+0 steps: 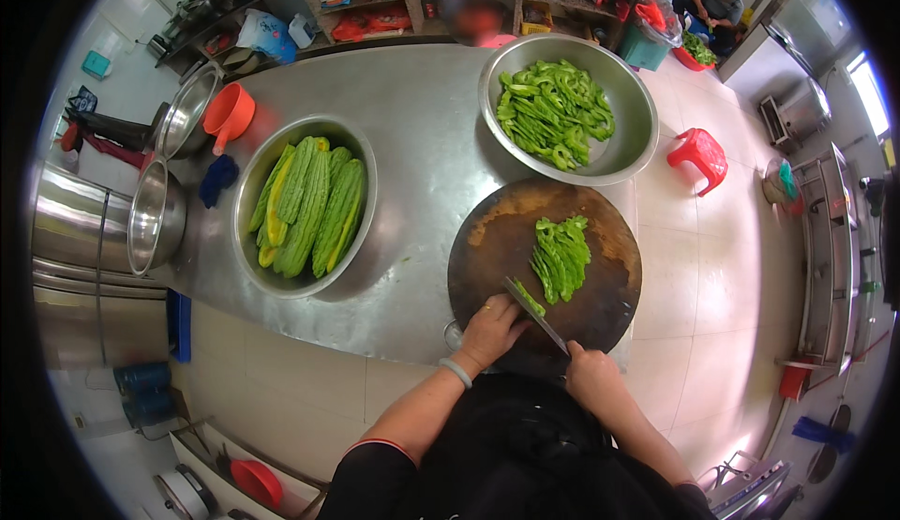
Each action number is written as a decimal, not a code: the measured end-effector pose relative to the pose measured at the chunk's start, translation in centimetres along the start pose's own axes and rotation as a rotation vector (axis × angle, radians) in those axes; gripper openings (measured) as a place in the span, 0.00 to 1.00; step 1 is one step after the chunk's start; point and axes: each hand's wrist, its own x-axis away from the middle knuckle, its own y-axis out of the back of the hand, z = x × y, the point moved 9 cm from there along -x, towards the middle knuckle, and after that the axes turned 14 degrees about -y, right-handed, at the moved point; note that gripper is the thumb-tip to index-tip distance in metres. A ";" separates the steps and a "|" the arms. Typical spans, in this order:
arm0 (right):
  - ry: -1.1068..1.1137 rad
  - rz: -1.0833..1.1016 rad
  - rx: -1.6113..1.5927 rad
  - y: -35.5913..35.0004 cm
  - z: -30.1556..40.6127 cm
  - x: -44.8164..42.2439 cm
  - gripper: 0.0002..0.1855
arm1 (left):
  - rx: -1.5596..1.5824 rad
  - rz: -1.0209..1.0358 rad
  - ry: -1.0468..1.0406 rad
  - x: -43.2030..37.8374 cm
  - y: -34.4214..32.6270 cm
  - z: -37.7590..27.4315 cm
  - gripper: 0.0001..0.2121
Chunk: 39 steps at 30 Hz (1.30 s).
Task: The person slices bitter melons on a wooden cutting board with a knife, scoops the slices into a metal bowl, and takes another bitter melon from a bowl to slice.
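My right hand [593, 378] is closed on the handle of a kitchen knife [538, 317], whose blade stands over a round wooden chopping board [492, 253]. My left hand [492, 329] lies against the near-left side of the blade, its fingertips bent; what lies under them is hidden. A thin green slice [529, 297] rests along the blade's far side. Beyond it, a pile of sliced bitter melon [561, 258] lies on the board. A steel basin [636, 133] behind the board holds more slices. At the left, another steel basin [365, 239] holds whole or halved bitter melons [302, 210].
The steel table [415, 239] carries a red plastic dipper [230, 111], a dark blue cloth [219, 180] and steel bowls [150, 217] at its left. A red stool [699, 160] stands on the floor at right. A person [717, 3] sits far back right beside a red basin of greens [696, 56].
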 end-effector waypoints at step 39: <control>-0.002 -0.085 -0.334 2.0 1.1 -3.6 0.12 | 0.035 -0.091 -0.039 -0.1 0.6 -0.4 0.18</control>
